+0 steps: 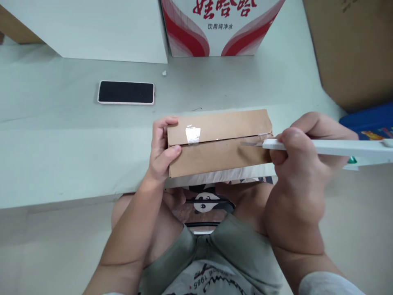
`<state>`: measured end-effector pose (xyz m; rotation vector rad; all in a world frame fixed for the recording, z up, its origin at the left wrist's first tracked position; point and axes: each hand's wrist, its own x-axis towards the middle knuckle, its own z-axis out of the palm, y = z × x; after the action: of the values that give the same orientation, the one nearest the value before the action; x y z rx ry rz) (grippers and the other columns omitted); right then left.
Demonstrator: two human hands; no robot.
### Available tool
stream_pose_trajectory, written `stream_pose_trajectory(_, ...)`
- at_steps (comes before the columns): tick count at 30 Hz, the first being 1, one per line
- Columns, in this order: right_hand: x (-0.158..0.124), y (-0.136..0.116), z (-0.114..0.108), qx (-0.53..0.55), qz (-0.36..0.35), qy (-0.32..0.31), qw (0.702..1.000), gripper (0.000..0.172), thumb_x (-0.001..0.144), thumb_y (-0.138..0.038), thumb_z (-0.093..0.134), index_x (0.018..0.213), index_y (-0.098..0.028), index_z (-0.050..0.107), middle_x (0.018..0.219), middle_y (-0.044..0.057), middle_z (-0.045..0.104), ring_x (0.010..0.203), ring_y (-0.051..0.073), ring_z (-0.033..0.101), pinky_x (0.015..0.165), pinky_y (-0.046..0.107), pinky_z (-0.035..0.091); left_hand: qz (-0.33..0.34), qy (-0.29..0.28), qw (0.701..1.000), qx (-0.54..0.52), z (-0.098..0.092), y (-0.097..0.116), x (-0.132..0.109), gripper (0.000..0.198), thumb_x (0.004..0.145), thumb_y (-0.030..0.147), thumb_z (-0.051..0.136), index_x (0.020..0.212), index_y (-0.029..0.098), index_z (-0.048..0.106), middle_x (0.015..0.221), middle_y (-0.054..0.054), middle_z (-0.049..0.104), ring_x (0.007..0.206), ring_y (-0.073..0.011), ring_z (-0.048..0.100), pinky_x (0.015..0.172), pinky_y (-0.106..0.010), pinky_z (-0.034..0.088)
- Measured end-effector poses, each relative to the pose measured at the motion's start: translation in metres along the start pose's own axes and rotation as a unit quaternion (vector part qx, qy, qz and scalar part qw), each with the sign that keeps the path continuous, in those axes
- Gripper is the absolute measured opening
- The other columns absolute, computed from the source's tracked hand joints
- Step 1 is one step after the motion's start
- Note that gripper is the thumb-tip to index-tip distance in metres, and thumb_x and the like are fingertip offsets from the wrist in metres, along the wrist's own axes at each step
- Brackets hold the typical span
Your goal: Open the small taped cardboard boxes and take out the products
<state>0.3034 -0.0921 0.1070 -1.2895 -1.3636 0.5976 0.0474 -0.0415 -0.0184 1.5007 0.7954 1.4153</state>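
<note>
A long brown cardboard box (221, 157) lies at the table's near edge, its two top flaps meeting along a seam. Clear tape (193, 134) crosses the seam near the left end, and some tape shows at the right end too. My left hand (162, 149) grips the box's left end, thumb on the top. In my right hand (302, 143) is a white utility knife (346, 146), fingers wrapped round it. Its thin blade points left, over the right part of the box just below the seam. Whether the blade touches the cardboard I cannot tell.
A phone (126, 92) lies on the pale green table (61, 164), with a small white scrap (164, 73) beyond it. Behind stand a white box (113, 32) and a red-and-white carton (215, 39). At right are a large brown cardboard piece (353, 49) and a blue item (368, 116).
</note>
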Motion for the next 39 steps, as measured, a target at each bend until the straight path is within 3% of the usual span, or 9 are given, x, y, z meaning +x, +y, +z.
stream_pose_trajectory(3,0.003,0.001,0.007,-0.011,-0.030,0.056,0.998,0.031,0.089,-0.022,0.069,0.064,-0.024,0.051,0.053,-0.006,0.046,0.045,0.009,0.034,0.045,0.029,0.022,-0.002,0.001,1.000,-0.005,0.000,0.001,0.000,0.058,0.083,0.063,0.074,0.134,0.041,0.057,0.134,-0.004,0.059,0.116,-0.0309,0.061,0.100,-0.048,0.056)
stream_pose_trajectory(6,0.006,0.002,0.009,-0.023,-0.043,0.026,0.998,0.032,0.090,-0.023,0.070,0.064,-0.023,0.053,0.052,-0.007,0.049,0.043,0.008,0.038,0.043,0.027,0.026,-0.009,0.004,1.000,-0.001,0.001,0.002,0.000,0.058,0.082,0.063,0.073,0.133,0.040,0.057,0.133,-0.004,0.060,0.116,-0.0312,0.062,0.101,-0.050,0.057)
stream_pose_trajectory(15,0.007,0.008,0.011,-0.049,-0.074,0.021,0.996,0.036,0.094,-0.036,0.074,0.065,-0.021,0.060,0.053,-0.006,0.055,0.044,0.008,0.045,0.044,0.025,0.034,0.014,-0.004,1.000,-0.009,-0.001,-0.001,0.003,0.058,0.082,0.058,0.075,0.134,0.039,0.059,0.132,-0.004,0.062,0.114,-0.0288,0.064,0.100,-0.047,0.059)
stream_pose_trajectory(25,0.010,0.012,0.007,-0.120,-0.112,0.106,0.981,0.032,0.090,-0.026,0.068,0.060,-0.022,0.056,0.052,-0.005,0.050,0.046,0.009,0.043,0.046,0.027,0.031,0.016,-0.003,0.999,-0.034,-0.001,0.000,0.003,0.058,0.082,0.053,0.078,0.135,0.040,0.061,0.131,-0.004,0.062,0.112,-0.0287,0.065,0.097,-0.048,0.060)
stream_pose_trajectory(29,0.010,0.015,-0.005,-0.105,-0.091,0.189,0.972,0.032,0.091,-0.028,0.062,0.061,-0.023,0.053,0.049,-0.006,0.041,0.042,0.009,0.041,0.045,0.026,0.032,0.011,0.013,0.999,-0.040,0.000,-0.002,0.004,0.060,0.078,0.055,0.081,0.132,0.040,0.062,0.130,-0.003,0.063,0.111,-0.0287,0.066,0.096,-0.047,0.059)
stream_pose_trajectory(33,0.014,0.029,-0.019,-0.079,-0.065,0.241,0.965,0.035,0.094,-0.033,0.059,0.062,-0.024,0.049,0.051,-0.006,0.032,0.038,0.008,0.034,0.041,0.026,0.023,0.011,0.043,0.996,-0.071,0.002,-0.006,0.006,0.059,0.074,0.054,0.084,0.128,0.038,0.067,0.127,-0.003,0.065,0.106,-0.0259,0.066,0.090,-0.041,0.058)
stream_pose_trajectory(37,0.021,0.061,-0.028,-0.030,-0.021,0.288,0.957,0.031,0.097,-0.043,0.051,0.072,-0.024,0.048,0.058,-0.006,0.041,0.041,0.008,0.040,0.041,0.023,0.025,-0.004,0.076,0.992,-0.102,0.010,-0.004,0.010,0.063,0.069,0.057,0.088,0.124,0.039,0.063,0.113,-0.001,0.067,0.099,-0.0243,0.068,0.093,-0.044,0.057)
stream_pose_trajectory(39,0.023,0.082,-0.033,-0.052,0.027,0.250,0.967,0.025,0.095,-0.044,0.053,0.082,-0.023,0.055,0.065,-0.004,0.053,0.050,0.011,0.054,0.047,0.024,0.038,0.001,0.100,0.986,-0.131,0.015,0.001,0.013,0.059,0.069,0.058,0.088,0.117,0.037,0.059,0.110,0.000,0.070,0.096,-0.0234,0.069,0.096,-0.045,0.056)
